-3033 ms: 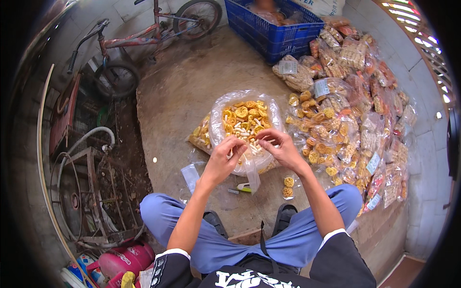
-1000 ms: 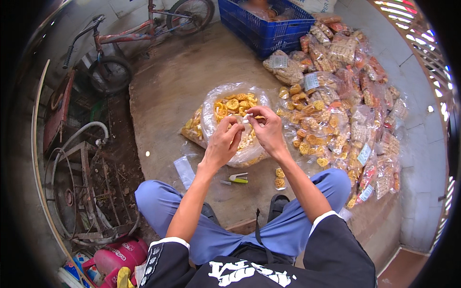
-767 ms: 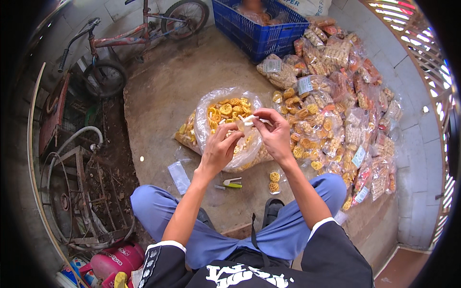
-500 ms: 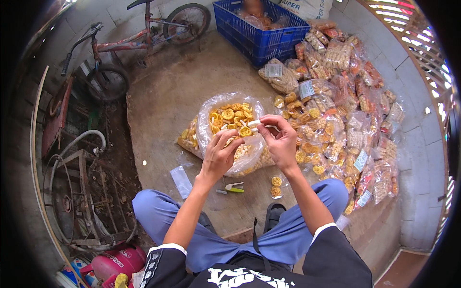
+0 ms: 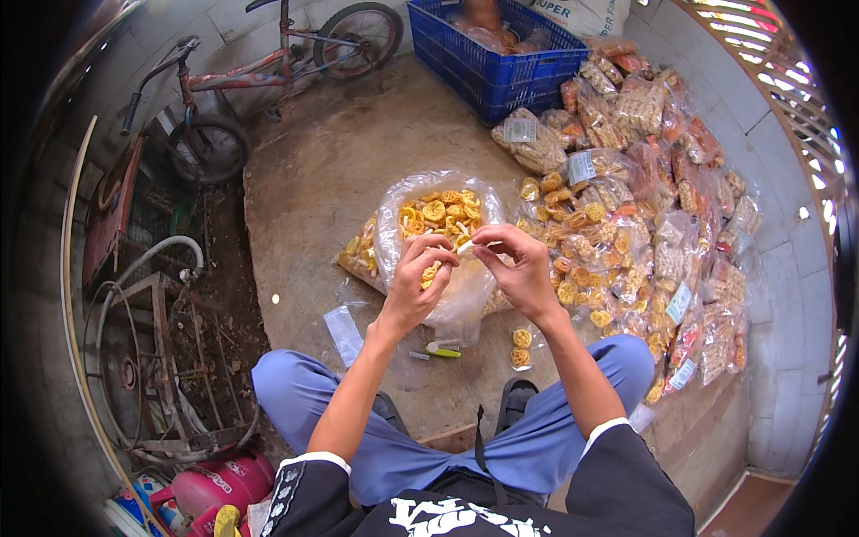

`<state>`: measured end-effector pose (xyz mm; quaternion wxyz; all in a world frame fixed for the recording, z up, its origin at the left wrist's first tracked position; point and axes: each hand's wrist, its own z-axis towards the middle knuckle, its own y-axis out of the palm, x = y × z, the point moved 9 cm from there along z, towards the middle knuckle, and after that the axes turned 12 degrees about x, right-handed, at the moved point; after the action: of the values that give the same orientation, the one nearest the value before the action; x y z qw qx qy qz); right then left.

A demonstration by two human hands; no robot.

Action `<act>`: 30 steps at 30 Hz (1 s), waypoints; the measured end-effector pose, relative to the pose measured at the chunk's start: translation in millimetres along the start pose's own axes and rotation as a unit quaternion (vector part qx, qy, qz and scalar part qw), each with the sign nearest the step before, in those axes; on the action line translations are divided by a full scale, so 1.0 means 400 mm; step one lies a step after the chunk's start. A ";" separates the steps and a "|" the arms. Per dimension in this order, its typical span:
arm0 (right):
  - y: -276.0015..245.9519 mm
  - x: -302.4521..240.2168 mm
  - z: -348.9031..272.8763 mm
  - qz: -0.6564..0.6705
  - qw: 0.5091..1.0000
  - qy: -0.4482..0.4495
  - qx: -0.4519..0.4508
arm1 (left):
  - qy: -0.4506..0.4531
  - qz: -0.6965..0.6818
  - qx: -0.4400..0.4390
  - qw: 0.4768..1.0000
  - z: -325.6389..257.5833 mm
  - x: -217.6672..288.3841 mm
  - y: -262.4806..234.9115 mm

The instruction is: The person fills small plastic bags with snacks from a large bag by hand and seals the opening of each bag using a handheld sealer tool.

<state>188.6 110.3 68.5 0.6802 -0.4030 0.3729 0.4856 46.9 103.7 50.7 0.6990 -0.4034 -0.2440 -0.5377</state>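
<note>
Above an open clear plastic bag [image 5: 390, 234] of yellow wheel-shaped snacks [image 5: 438, 211], my two hands meet fingertip to fingertip. Between the thumb and fingers of my right hand [image 5: 521, 273] is a small white stick-like piece [image 5: 466, 246]. My left hand [image 5: 419, 285] is closed in a pinch at the near end of that piece. A yellow snack shows in the gap of the left hand; whether it is held or lies behind, I cannot tell. A green-and-white stapler [image 5: 443, 349] lies on the floor below the bag, beside an empty clear packet [image 5: 343, 335].
Filled snack packets [image 5: 626, 206] are heaped along the right wall. A blue crate [image 5: 501, 80] stands at the back. To the far left lean a bicycle [image 5: 242, 80] and a metal frame [image 5: 170, 358]. A small two-snack packet [image 5: 521, 349] lies near my right knee; a pink gas cylinder [image 5: 219, 488] sits lower left.
My left hand has come up to the right hand, its fingertips now at the white piece. The right hand has moved slightly left and down. The whole view has shifted a little.
</note>
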 end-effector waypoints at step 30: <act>0.028 -0.031 -0.010 -0.147 0.972 -0.146 -0.111 | -0.028 -0.068 0.016 0.997 0.003 -0.012 0.002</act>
<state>174.3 104.5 76.2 0.7419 -0.4512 0.1501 0.4727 46.3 107.3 47.2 0.6598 -0.3897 -0.2992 -0.5686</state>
